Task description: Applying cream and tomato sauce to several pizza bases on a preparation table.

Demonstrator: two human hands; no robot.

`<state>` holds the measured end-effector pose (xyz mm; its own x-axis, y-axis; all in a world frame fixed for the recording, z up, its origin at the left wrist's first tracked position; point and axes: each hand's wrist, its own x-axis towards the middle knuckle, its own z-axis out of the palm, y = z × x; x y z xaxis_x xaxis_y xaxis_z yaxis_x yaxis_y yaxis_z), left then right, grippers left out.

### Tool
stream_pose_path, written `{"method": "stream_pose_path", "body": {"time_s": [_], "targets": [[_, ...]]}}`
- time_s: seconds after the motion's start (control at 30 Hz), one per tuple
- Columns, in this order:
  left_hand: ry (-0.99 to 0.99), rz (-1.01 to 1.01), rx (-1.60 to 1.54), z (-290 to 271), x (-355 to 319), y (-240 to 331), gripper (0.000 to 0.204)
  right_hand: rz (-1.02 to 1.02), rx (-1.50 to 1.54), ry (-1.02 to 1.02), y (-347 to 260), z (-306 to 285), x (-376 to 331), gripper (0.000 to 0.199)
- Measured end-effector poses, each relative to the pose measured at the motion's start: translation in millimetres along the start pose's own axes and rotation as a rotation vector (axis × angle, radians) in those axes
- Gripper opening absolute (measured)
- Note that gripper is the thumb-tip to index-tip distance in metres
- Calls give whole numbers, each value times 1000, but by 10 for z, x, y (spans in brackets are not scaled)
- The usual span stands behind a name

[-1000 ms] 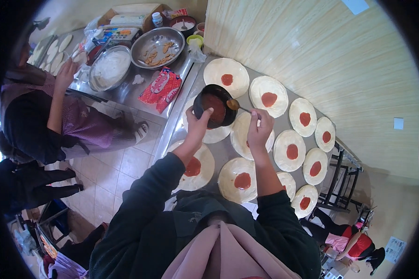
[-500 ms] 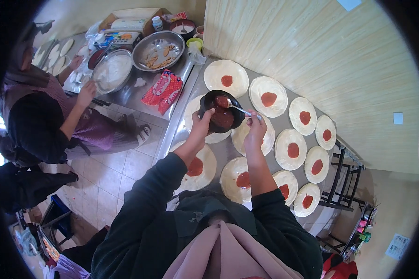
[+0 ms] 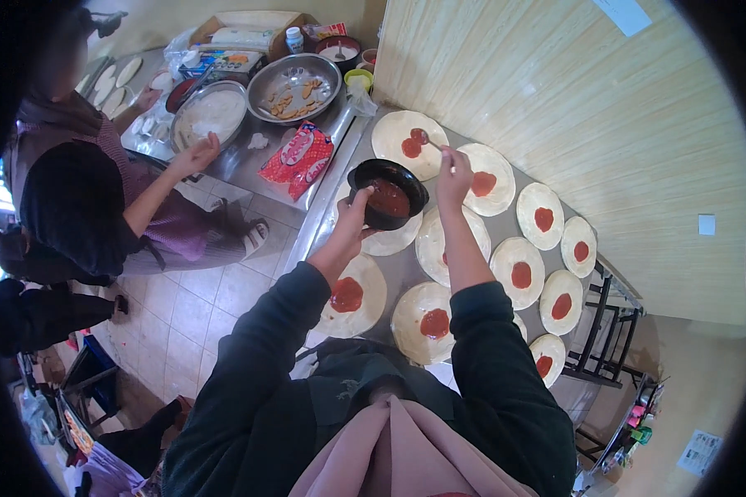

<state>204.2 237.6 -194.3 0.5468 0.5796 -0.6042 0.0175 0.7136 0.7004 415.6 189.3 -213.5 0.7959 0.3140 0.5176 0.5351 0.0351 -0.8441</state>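
Note:
My left hand grips a black bowl of red sauce by its near-left side, above the table. In my right hand is a spoon, its bowl end over the sauce patch on the farthest dough round. Several flat, pale dough rounds cover the table, most showing a red sauce patch in the middle, such as the dough round at the right. My left hand and the bowl partly hide one round behind them, and my right forearm partly covers another.
At the left, a co-worker's hand is over a basin of white flour on a metal counter. Beside it are a steel bowl with brownish pieces and a red packet. A wood-patterned wall borders the table's far right side.
My right hand has lifted the spoon out of the bowl and carried it forward to the farthest round, where more sauce now lies. The co-worker's hand has risen from the flour.

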Motion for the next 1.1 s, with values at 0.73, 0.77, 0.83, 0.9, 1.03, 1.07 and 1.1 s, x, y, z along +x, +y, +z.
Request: {"method": "stream_pose_path", "body": {"time_s": [0.73,0.77,0.83,0.9,1.03,1.07,1.1], "targets": [[101,467,330,221,-187,-387,81,683,298,110,-421,-742,-1047,16],[93,412,287,214,-204,-385,81,685,302,116,-415,-739,-1054,16],[86,352,249,215,-278,-325,81,756,366,97,-456,-733,-1057,17],[41,263,194,229,-366,-212,81,754,390,99,-484,-732,-1035,17],[11,174,107,245,-491,-30,84,734,388,112,-499,-742,-993,18],[30,144,116,222,-480,-10,84,732,387,105,-510,-730,-981,18],[51,115,122,186,-467,5,84,738,397,114,-538,-709,-968,18]]}}
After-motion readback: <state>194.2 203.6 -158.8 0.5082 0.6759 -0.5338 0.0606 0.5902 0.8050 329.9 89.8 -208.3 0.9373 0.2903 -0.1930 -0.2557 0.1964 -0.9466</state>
